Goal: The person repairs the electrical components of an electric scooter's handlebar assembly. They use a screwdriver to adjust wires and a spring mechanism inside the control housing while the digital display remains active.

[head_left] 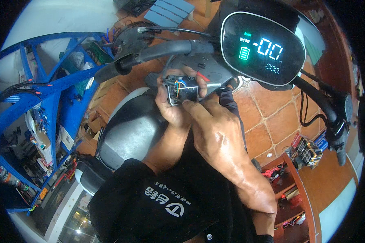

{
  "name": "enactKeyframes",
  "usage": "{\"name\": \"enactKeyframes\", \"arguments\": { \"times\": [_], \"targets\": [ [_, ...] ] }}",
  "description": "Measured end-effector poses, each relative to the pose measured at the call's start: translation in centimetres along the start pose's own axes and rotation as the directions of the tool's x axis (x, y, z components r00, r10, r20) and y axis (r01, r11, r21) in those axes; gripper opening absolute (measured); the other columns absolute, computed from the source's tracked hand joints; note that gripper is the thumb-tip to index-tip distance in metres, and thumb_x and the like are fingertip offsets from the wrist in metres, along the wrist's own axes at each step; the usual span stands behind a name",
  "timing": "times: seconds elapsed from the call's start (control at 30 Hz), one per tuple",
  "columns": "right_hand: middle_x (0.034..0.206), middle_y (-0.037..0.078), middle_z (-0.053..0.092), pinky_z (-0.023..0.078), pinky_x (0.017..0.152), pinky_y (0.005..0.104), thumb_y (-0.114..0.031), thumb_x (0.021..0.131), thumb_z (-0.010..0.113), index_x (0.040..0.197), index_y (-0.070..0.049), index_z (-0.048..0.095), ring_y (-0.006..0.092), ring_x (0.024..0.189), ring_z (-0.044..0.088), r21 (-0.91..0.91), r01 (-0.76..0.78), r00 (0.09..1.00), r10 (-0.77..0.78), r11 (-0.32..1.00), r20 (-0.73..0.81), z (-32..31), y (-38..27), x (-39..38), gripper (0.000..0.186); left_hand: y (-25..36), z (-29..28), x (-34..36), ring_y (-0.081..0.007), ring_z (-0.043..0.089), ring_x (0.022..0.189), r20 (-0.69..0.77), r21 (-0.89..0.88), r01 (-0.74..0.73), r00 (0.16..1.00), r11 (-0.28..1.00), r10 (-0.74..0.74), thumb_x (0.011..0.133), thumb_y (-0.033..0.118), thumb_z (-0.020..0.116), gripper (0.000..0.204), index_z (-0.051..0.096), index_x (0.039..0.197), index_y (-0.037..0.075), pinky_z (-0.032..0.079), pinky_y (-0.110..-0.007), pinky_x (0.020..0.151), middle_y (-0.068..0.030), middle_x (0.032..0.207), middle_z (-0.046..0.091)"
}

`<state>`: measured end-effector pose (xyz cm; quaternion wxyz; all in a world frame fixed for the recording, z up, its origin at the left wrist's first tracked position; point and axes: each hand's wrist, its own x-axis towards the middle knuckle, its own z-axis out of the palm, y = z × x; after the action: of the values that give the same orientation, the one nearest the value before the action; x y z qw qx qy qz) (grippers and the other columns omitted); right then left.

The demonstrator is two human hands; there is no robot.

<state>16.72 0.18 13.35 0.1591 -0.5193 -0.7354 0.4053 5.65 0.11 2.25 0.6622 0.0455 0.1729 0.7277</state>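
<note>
Left hand [175, 114] is clamping open, black, silver-edged box [188, 94] with coloured wires [177, 89]; box is lying below-left of lit, black, rounded display [263, 48], long axis unclear; right hand [217, 123] is bordering its lower edge, grip hidden.

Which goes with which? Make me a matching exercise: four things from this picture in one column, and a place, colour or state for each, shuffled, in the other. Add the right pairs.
Things:
1. Screen
2. Metal rack
3. Floor tiles
4. Small part with thin coloured wires

Place, colour or state:
A. orange-brown
B. held in the left hand
C. lit up
D. blue

Right pairs: 1-C, 2-D, 3-A, 4-B
</note>
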Motion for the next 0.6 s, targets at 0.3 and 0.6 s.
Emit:
{"name": "enactKeyframes", "arguments": {
  "times": [0.3, 0.6],
  "targets": [
    [0.080, 0.018, 0.061, 0.051, 0.067, 0.0425, 0.002, 0.080, 0.062, 0.108, -0.003, 0.064, 0.0353, 0.073, 0.064, 0.025, -0.020, 1.000, 0.019, 0.999, 0.025, -0.6, 0.0, 0.0, 0.029, -0.3, -0.4, 0.0, -0.0330, 0.062, 0.086, 0.040, 0.091, -0.039, 0.999, 0.995, 0.035, 0.094, 0.049, 0.050, 0.048, 0.051, 0.113, 0.005, 0.056, -0.038, 0.066, -0.0193, 0.108, 0.054],
    [0.082, 0.019, 0.061, 0.051, 0.067, 0.0429, 0.003, 0.078, 0.061, 0.109, -0.002, 0.063, 0.0365, 0.075, 0.064, 0.027, -0.027, 1.000, 0.027, 0.999, 0.004, 0.2, 0.4, 0.2, 0.031, -0.2, -0.6, 0.0, -0.0336, 0.062, 0.087, 0.012, 0.070, -0.032, 0.999, 0.997, 0.031, 0.094, 0.050, 0.051, 0.047, 0.050, 0.115, 0.007, 0.056, -0.038, 0.066, -0.0190, 0.109, 0.055]
  ]
}}
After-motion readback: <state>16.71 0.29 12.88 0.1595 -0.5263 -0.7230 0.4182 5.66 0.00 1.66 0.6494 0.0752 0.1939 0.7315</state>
